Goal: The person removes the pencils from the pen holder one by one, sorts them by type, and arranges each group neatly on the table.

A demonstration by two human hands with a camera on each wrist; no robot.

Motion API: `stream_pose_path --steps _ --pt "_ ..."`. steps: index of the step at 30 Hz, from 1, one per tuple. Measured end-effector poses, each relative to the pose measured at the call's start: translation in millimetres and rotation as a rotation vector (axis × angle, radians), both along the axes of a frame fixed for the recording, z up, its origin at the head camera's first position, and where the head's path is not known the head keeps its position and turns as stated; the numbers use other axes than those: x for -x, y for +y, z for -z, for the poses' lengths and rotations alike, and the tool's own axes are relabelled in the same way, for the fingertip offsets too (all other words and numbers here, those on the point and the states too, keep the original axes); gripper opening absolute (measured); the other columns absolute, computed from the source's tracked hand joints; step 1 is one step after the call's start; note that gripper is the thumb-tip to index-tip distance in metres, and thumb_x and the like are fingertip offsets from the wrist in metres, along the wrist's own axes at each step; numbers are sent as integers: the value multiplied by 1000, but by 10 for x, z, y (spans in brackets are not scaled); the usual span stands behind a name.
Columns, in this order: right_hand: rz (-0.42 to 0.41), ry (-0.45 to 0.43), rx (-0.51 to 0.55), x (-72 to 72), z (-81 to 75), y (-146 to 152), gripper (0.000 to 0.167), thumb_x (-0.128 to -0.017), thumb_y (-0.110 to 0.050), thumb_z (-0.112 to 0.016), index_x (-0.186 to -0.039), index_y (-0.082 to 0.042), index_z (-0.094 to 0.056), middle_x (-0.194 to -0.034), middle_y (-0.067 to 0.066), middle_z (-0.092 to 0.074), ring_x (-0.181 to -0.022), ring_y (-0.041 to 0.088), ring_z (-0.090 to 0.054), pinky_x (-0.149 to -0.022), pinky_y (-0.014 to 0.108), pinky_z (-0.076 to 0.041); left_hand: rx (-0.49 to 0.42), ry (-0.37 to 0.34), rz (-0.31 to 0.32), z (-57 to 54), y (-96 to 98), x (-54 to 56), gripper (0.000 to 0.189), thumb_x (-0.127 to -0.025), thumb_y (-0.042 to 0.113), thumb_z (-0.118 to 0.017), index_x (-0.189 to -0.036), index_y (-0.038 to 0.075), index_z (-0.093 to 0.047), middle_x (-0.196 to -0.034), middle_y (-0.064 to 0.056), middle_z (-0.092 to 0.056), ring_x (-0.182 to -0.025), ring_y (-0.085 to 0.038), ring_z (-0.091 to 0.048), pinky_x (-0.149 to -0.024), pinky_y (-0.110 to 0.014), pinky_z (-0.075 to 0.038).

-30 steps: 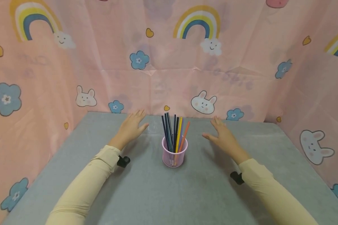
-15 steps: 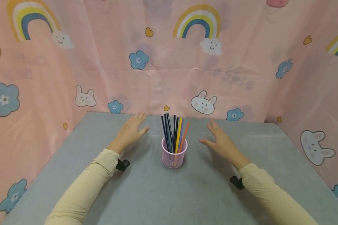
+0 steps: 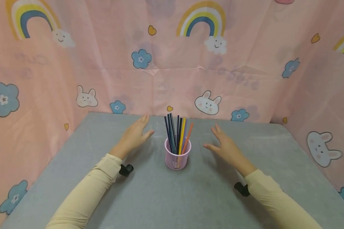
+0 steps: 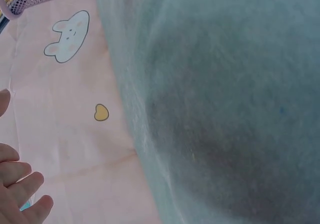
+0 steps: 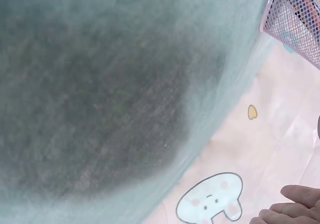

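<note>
Evidently held left hand and right hand spread, grasping nothing, either side of round pale-pink mesh cup, upright on grey tabletop. Likely risked toppling cup through uneven closing-in, or through catching tall, slim multicoloured sticks leaning above rim.

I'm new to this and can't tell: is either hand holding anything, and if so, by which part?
Nothing is held: the left hand and right hand flank the pink mesh cup, both apart from it.
</note>
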State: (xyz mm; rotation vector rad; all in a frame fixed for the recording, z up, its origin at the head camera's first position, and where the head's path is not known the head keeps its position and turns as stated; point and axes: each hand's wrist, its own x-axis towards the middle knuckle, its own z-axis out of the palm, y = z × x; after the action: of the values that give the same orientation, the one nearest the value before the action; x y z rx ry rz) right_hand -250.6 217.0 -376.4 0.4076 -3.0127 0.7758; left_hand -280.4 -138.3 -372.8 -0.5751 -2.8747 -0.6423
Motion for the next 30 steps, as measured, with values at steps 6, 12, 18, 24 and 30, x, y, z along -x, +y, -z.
stream_pose_path --steps 6,12,18,24,30 --pt "-4 12 14 -51 34 6 92 -91 -46 -68 -155 2 -24 -165 24 -10 -148 48 -20 -119 64 -23 -50 -20 7 14 34 -66 72 -102 38 -54 -154 -3 -26 -165 -16 -19 -150 -37 -26 -123 -52 -26" --pt "11 -7 41 -62 47 -9 95 -90 -48 -69 -156 2 -22 -164 24 -12 -148 48 -21 -118 64 -24 -130 -60 -4 55 54 -125 74 -101 38 -56 -156 1 -23 -165 -16 -20 -150 -36 -27 -123 -51 -25" --pt "8 -1 68 -90 39 -10 91 -90 -43 -71 -155 1 -25 -164 22 -15 -149 46 -22 -119 63 -24 -226 -67 -12 68 101 -161 61 -100 34 -59 -150 3 -41 -155 -16 -42 -144 -34 -40 -119 -50 -34" --pt "4 -2 113 -140 27 -35 86 -90 -42 -72 -154 -2 -30 -162 21 -23 -145 43 -34 -115 57 -35 -338 -108 -3 55 140 -226 58 -98 28 -63 -148 4 -45 -153 -14 -45 -135 -39 -51 -112 -51 -43" --pt "32 -48 245 -165 15 -69 85 -89 -42 -72 -154 -3 -33 -160 19 -30 -144 38 -38 -112 48 -40 -420 -137 -1 93 168 -270 57 -97 25 -65 -147 3 -46 -148 -17 -51 -130 -40 -55 -108 -47 -47"
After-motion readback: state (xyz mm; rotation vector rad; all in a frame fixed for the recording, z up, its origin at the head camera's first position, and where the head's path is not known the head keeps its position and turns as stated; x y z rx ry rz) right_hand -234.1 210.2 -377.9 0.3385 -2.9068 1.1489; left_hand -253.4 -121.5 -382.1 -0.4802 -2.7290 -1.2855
